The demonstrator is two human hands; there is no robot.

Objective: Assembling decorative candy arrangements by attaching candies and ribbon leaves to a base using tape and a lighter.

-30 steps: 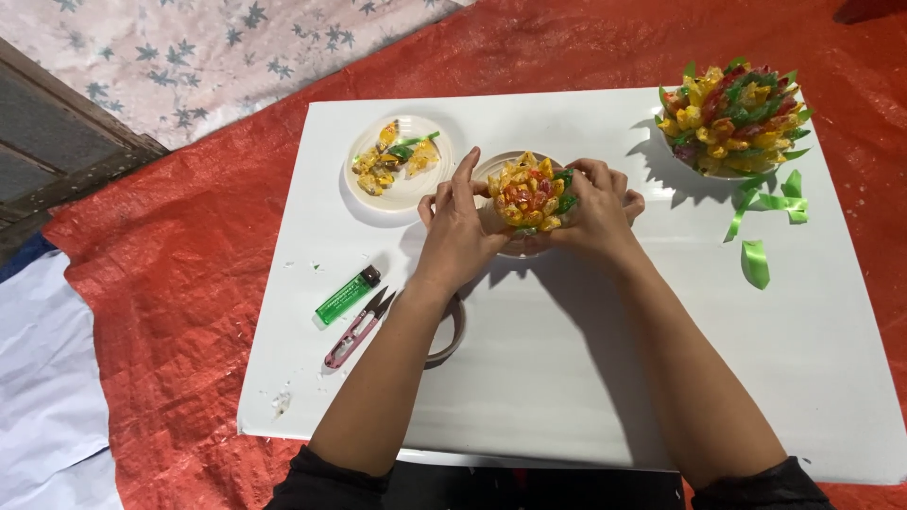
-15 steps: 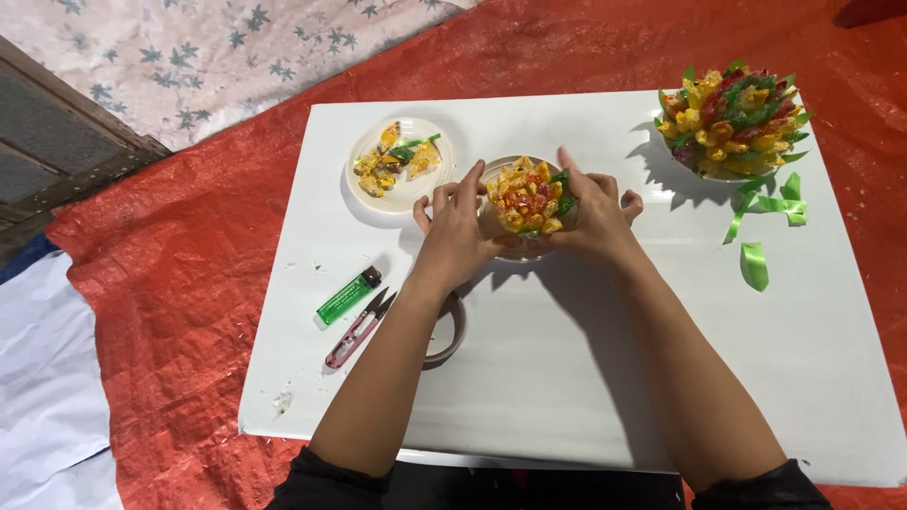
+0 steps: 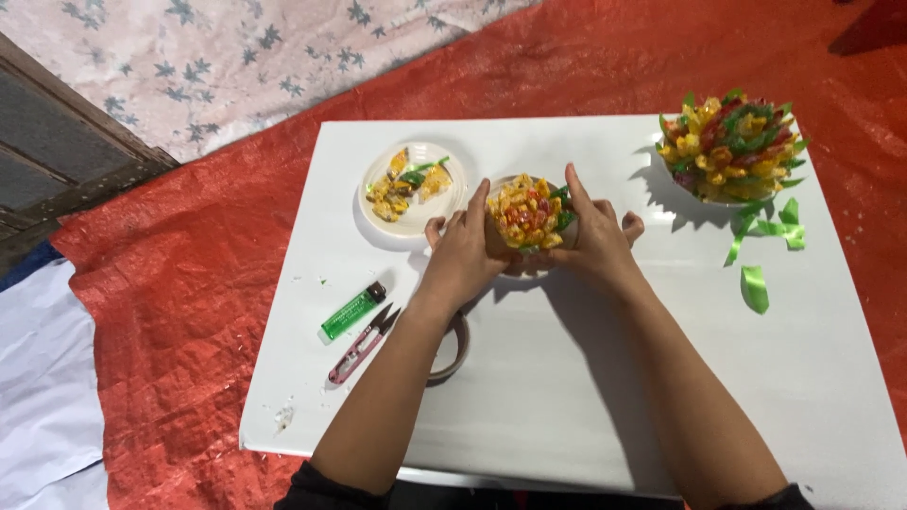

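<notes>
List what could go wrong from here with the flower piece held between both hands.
1. The left hand and right hand cup the small ribbon flower from both sides; squeezing could flatten its petals.
2. The left forearm lies over the tape roll, so pulling back might drag it toward the snips and green lighter.
3. Loose green ribbon pieces near the table edge could slide off.

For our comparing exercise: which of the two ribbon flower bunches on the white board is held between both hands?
The smaller flower bunch at the board's middle, cupped by the left hand and right hand; the bigger bunch stands untouched at the far right corner.
</notes>
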